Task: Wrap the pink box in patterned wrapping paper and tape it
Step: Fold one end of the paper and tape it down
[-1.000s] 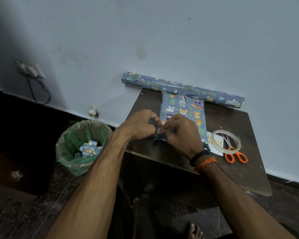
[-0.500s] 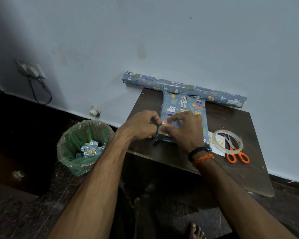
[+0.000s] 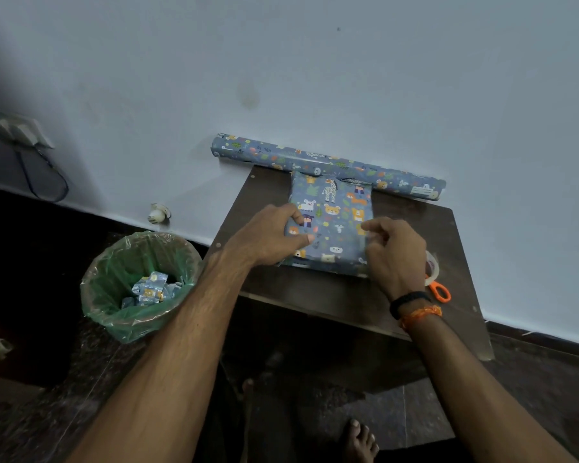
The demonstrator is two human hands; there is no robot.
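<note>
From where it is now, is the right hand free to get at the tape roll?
Probably yes. The right hand hovers at the wrapped box's right edge, fingers loosely curled with nothing visible in them. The tape roll lies just to its right on the table, partly hidden behind it, beside the orange scissors. Nothing blocks the way.

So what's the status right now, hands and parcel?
Left hand grips wrapped box at its left edge. Right hand curled beside its right edge, grip unclear. Nothing in the way.
</note>
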